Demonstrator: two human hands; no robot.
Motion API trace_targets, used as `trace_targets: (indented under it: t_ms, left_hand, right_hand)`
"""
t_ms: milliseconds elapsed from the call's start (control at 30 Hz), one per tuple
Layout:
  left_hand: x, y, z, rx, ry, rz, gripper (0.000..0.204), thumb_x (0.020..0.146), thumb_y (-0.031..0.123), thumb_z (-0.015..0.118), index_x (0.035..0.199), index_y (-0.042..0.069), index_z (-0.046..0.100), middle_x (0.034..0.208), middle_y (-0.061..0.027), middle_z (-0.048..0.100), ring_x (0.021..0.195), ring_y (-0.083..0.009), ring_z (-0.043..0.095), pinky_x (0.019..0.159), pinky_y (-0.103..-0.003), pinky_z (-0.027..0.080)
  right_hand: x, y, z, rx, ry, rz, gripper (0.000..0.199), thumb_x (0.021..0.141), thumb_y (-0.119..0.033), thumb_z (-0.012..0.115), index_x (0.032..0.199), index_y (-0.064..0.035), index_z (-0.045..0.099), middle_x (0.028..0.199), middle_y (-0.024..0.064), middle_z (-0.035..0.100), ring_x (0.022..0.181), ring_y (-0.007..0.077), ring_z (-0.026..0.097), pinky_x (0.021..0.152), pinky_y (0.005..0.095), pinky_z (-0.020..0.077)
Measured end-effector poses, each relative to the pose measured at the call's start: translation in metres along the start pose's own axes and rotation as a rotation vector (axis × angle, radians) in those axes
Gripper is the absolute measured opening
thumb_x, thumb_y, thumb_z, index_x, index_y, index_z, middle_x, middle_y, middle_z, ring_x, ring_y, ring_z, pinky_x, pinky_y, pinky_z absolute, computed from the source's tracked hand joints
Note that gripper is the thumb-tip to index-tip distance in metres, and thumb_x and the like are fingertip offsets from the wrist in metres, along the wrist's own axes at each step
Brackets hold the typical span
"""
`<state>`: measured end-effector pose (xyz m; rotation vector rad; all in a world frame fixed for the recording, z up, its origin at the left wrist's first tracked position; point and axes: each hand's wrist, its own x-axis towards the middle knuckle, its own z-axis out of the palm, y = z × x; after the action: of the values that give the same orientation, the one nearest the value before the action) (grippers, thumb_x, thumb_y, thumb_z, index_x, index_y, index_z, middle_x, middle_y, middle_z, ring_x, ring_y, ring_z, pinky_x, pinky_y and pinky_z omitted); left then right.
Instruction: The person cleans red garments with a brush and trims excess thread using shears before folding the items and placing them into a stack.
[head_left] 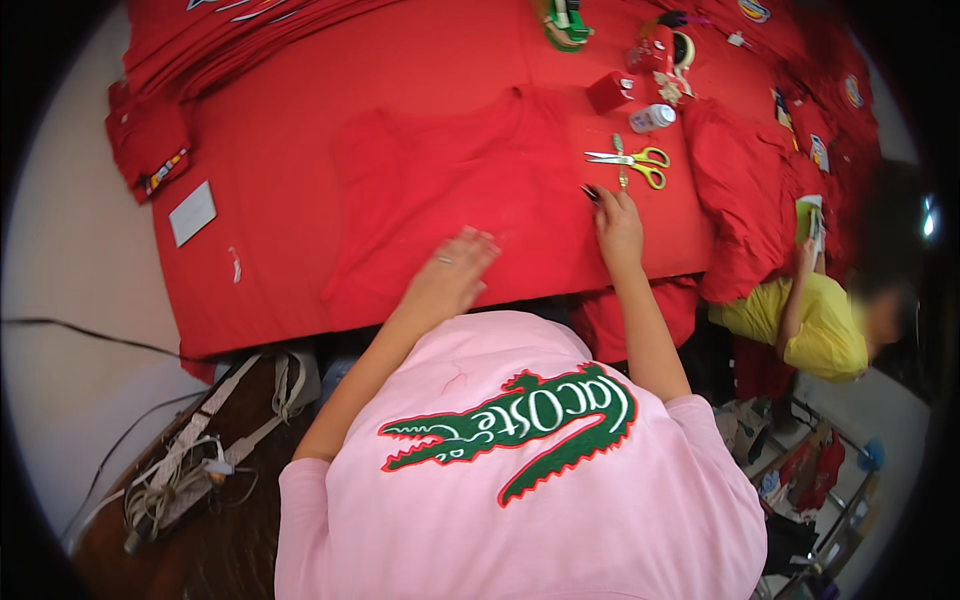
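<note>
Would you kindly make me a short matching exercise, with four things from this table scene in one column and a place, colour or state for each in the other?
Column one
1. Left hand
2. Scissors
3. White card
4. Right hand

Column two
A. Holding a small dark tool
B. Near the left edge of the red-covered table
C. Palm down over the red garment, fingers stretched out
D. Silver and yellow-green

Right pairs: 1-C; 2-D; 3-B; 4-A
</note>
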<state>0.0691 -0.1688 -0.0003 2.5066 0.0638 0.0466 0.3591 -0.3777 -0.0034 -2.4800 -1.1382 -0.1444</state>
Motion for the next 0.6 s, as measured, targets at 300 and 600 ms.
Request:
trace_targets:
  t_ms: [300,600]
  left_hand:
    - [0.045,-0.043,-0.002,0.283,0.011,-0.037,0.073,0.102,0.051,0.054,0.165,0.019,0.036,0.174,-0.0065,0.027,0.162,-0.0306,0.021,0.130,-0.057,0.012]
    - [-0.090,-0.151,-0.119,0.638,0.415,-0.626,0.069,0.108,0.042,0.052,0.165,0.009,0.031,0.175,-0.0152,0.021,0.162,-0.0351,0.017,0.130,-0.055,0.011]
  right_hand:
    - [-0.008,-0.095,0.021,0.169,-0.305,-0.486,0.067,0.103,-0.026,0.062,0.162,-0.0068,0.037,0.167,0.0205,0.037,0.155,0.0367,0.034,0.127,0.0490,0.0281]
    - [-0.007,-0.096,0.049,0.012,-0.272,-0.321,0.074,0.103,-0.037,0.059,0.164,-0.0046,0.031,0.173,0.0182,0.025,0.161,0.0335,0.021,0.131,0.0519,0.0144]
